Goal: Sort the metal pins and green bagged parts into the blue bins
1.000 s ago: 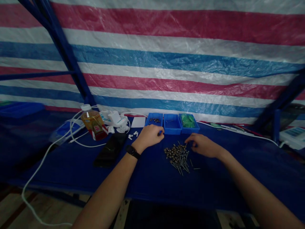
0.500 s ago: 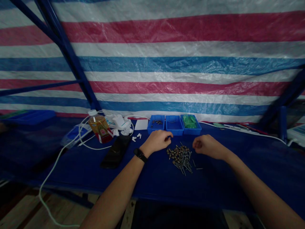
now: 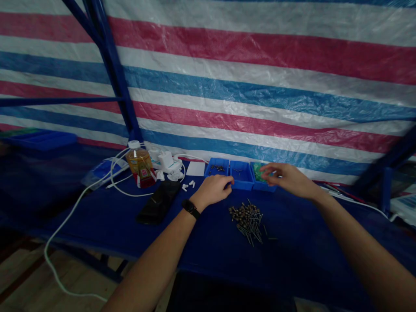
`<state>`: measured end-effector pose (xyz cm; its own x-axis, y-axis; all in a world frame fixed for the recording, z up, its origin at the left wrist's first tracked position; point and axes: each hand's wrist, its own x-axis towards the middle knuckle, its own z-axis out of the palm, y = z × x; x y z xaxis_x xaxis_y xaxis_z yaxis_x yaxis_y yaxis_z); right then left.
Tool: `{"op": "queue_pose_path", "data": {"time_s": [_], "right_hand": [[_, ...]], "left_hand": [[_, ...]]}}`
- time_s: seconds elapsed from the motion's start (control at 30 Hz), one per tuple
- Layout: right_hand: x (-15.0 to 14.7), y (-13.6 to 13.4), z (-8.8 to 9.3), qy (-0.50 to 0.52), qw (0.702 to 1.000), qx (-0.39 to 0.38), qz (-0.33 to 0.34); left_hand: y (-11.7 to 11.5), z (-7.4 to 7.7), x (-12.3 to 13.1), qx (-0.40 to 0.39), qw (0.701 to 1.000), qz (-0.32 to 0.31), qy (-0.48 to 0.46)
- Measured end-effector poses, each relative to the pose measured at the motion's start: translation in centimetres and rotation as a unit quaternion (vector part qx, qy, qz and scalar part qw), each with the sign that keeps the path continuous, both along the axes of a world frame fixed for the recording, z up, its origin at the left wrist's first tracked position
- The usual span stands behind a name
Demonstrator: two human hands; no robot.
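My left hand [image 3: 213, 190] is closed, with its fingers curled just in front of the left and middle blue bins. A dark watch [image 3: 191, 209] is on that wrist. Over the front of the right blue bin [image 3: 264, 186] hangs my right hand [image 3: 287, 178], thumb and fingers bent toward each other in a loose pinch. Whatever either hand holds is too small to make out. Between and below the hands, a pile of screws and brass-coloured fasteners [image 3: 247, 219] lies on the blue table [image 3: 214, 247]. Green plastic [image 3: 258, 171] fills the right bin, partly covered by my fingers.
Small metal pieces lie in the left bin [image 3: 217, 161]; the middle bin [image 3: 241, 182] holds a thin piece or two. To the left are a phone [image 3: 159, 203], white earbuds [image 3: 188, 185], a drink bottle [image 3: 141, 167], chargers [image 3: 167, 162] and a white cable [image 3: 76, 223].
My right hand has moved forward from beside the pile to over the right bin, its fingers loosening somewhat. My left hand stays near the bins. The camera view has tilted and shifted.
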<state>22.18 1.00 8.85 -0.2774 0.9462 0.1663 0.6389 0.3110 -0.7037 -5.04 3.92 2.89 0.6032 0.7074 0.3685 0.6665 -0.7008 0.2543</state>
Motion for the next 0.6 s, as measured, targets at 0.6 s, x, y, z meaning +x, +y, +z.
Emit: {"op": "queue_pose_path", "data": {"time_s": [0.6], "right_hand": [[-0.8, -0.6, -10.2, 0.108, 0.99, -0.087, 0.015]], "left_hand": [[-1.8, -0.6, 2.2, -0.17, 0.975, -0.124, 0.074]]}}
